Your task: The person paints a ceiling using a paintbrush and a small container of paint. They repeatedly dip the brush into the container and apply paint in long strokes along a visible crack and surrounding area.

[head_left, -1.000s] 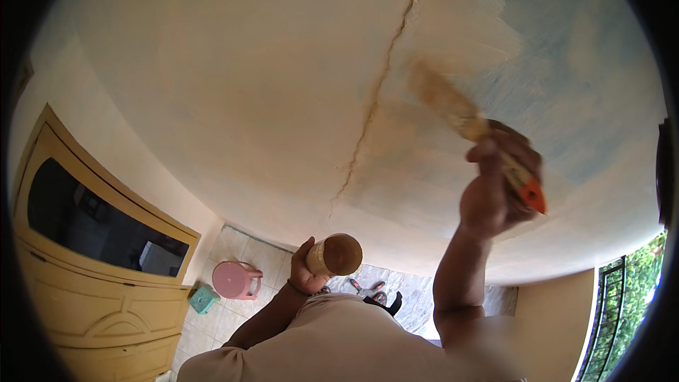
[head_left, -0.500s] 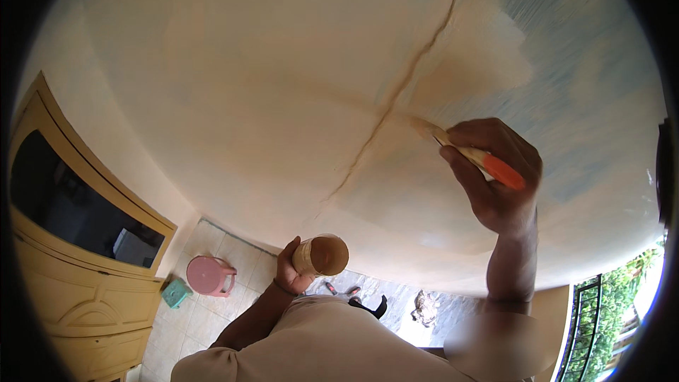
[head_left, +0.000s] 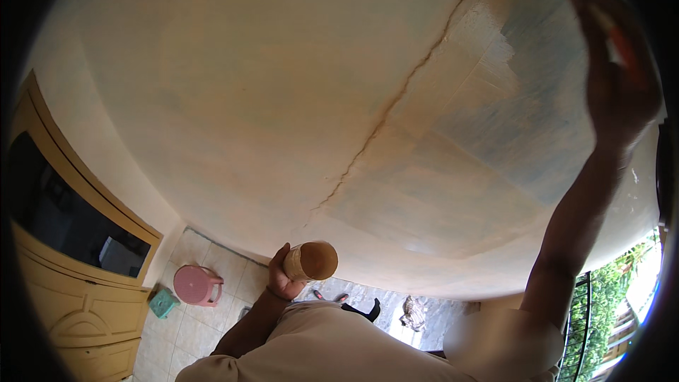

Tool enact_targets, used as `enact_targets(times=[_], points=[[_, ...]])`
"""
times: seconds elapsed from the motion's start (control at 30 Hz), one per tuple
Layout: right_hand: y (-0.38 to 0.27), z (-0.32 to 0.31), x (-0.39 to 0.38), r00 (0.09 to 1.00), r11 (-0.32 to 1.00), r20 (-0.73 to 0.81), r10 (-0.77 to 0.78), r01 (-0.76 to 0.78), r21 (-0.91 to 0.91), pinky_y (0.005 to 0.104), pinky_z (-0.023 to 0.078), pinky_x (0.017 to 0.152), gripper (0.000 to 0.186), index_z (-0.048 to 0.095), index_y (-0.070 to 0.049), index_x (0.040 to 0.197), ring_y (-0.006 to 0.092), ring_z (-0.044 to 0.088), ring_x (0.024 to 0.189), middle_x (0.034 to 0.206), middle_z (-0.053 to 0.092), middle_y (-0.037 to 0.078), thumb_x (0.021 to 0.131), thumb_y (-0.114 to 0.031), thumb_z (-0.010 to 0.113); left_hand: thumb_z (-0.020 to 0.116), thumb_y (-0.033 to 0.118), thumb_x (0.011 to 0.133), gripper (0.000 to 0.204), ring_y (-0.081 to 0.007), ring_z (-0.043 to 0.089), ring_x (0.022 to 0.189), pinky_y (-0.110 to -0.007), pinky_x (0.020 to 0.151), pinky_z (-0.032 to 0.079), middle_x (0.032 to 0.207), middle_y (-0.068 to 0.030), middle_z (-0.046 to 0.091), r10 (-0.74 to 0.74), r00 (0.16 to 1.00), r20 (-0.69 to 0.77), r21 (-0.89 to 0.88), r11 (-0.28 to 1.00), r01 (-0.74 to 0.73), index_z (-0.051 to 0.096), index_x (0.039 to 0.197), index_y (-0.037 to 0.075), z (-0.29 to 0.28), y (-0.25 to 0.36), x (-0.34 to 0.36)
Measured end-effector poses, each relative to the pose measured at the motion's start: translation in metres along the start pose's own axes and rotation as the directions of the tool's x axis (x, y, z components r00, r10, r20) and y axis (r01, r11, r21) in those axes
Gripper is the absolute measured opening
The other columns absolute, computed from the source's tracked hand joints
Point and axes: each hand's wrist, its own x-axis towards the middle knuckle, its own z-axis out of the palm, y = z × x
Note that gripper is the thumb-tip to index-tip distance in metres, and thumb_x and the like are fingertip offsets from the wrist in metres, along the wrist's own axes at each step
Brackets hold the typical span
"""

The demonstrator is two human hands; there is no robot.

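Observation:
My right hand [head_left: 614, 92] is raised at the upper right, shut on a paintbrush with an orange handle [head_left: 624, 44]. Its bristles press against a pale cream surface [head_left: 233, 99] where bluish patches [head_left: 516, 127] still show between fresh cream strokes. A long brown crack [head_left: 396, 99] runs diagonally across that surface. Lower down at the centre, my left hand [head_left: 281, 281] grips a small tan can [head_left: 311, 260] held near my chest. The brush tip is blurred at the frame's rim.
A yellow door with a dark window [head_left: 64, 240] stands at the left. On the tiled floor [head_left: 205, 318] sit a pink stool [head_left: 198, 284], a small teal stool [head_left: 164, 302], black sandals [head_left: 366, 309] and a crumpled cloth [head_left: 414, 311]. A railing with greenery [head_left: 608, 311] is at the right.
My right hand has swept the brush up and to the right along the surface. My left hand still holds the can at the same height. The view has tilted slightly.

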Motion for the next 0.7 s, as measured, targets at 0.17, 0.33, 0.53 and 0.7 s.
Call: enact_targets(times=[0.17, 0.33, 0.53, 0.7], points=[[-0.126, 0.070, -0.074, 0.943, 0.975, 0.278, -0.184, 0.210, -0.066, 0.0334, 0.064, 0.061, 0.026, 0.075, 0.000, 0.101, 0.0286, 0.074, 0.087, 0.093, 0.073, 0.018, 0.097, -0.024, 0.067, 0.044, 0.045, 0.106, 0.056, -0.0326, 0.065, 0.123, -0.050, 0.109, 0.048, 0.127, -0.0173, 0.070, 0.053, 0.998, -0.029, 0.007, 0.999, -0.053, 0.064, 0.129, -0.002, -0.006, 0.017, -0.005], [-0.165, 0.046, -0.083, 0.958, 0.953, 0.269, -0.105, 0.019, 0.304, 0.0287, 0.058, 0.058, 0.022, 0.068, 0.002, 0.087, 0.0234, 0.070, 0.077, 0.085, 0.069, 0.015, 0.078, -0.015, 0.077, 0.044, 0.045, 0.106, 0.055, -0.0331, 0.066, 0.121, -0.050, 0.108, 0.048, 0.126, -0.0174, 0.070, 0.052, 0.999, -0.017, 0.011, 0.999, -0.052, 0.064, 0.129, -0.001, -0.015, 0.006, 0.004], [-0.043, 0.041, -0.031, 0.869, 0.679, 0.061, 0.491, -0.426, 0.598, 0.0223, 0.054, 0.057, 0.009, 0.075, -0.003, 0.100, 0.0050, 0.067, 0.066, 0.089, 0.076, 0.006, 0.091, -0.007, 0.077, 0.046, 0.049, 0.104, 0.058, -0.0341, 0.063, 0.125, -0.052, 0.110, 0.046, 0.131, -0.0168, 0.069, 0.084, 0.996, 0.003, 0.050, 0.995, -0.084, 0.063, 0.131, 0.000, -0.014, 0.019, -0.001], [0.072, -0.004, 0.020, 0.832, 0.837, -0.127, 0.540, -0.515, 0.186, 0.0228, 0.052, 0.063, 0.016, 0.077, -0.009, 0.111, 0.0096, 0.069, 0.080, 0.100, 0.077, 0.004, 0.097, -0.015, 0.074, 0.047, 0.050, 0.103, 0.058, -0.0340, 0.063, 0.125, -0.053, 0.110, 0.046, 0.130, -0.0155, 0.069, 0.040, 0.999, -0.007, 0.036, 0.999, -0.040, 0.063, 0.131, 0.002, -0.010, 0.010, -0.003]])
